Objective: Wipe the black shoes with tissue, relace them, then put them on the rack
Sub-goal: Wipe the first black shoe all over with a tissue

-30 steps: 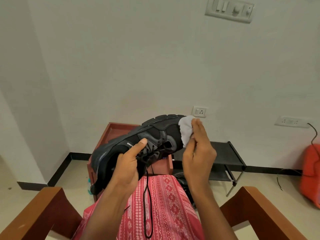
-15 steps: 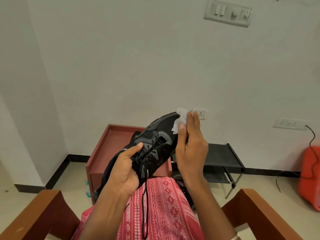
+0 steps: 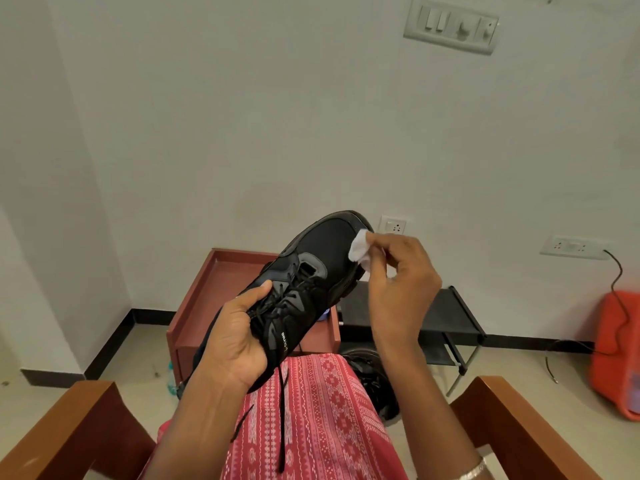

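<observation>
A seated person's left hand [image 3: 239,341] grips a black shoe [image 3: 311,268] around its middle, held above the lap. The right hand [image 3: 398,289] pinches a white tissue [image 3: 360,249] against the toe. Wiping seems under way: a lace [image 3: 282,410] dangles, a second shoe [image 3: 370,379] lies on the floor, and neither is on the rack [image 3: 446,317].

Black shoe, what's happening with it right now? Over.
Left hand grips black shoe at the laces. Right hand pinches tissue against its toe. Lace end dangles loose over lap; nothing blocks the wipe.
</observation>
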A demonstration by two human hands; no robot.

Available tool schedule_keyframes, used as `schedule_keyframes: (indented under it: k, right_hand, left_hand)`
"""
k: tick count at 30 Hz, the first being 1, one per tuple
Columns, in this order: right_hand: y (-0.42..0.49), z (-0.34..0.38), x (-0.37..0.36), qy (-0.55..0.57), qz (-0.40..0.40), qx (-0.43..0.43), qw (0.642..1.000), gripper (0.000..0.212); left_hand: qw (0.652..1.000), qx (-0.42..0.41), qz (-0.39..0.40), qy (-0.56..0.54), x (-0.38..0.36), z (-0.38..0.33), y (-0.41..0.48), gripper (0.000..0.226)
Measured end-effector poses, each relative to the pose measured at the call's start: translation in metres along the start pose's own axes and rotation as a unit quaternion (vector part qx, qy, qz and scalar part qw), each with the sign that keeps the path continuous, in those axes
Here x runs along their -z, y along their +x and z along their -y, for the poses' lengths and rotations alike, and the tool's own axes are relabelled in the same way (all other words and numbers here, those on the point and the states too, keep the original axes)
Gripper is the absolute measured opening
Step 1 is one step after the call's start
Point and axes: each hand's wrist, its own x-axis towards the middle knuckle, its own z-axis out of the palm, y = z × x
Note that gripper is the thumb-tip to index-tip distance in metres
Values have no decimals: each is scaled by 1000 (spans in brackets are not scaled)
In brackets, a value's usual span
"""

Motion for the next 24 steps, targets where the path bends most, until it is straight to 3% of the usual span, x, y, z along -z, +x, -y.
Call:
schedule_keyframes:
  k: [6, 12, 15, 19, 24]
  right_hand:
    - [-17, 0, -4, 9, 6, -10, 1000, 15]
    - [-53, 1, -3, 0, 54, 7, 998, 16]
    - [-20, 5, -6, -4, 29, 16, 999, 12]
    - [17, 9, -13, -5, -4, 29, 1000, 18]
    - [-17, 0, -13, -10, -15, 37, 999, 25]
  left_hand:
    - [1000, 6, 10, -25, 1, -4, 1, 15]
    - [999, 21, 11, -43, 3, -7, 4, 33]
    - [999, 21, 10, -40, 2, -5, 5, 42]
    - [999, 25, 19, -42, -3, -1, 0, 33]
    - [997, 37, 31, -53, -7, -2, -3, 33]
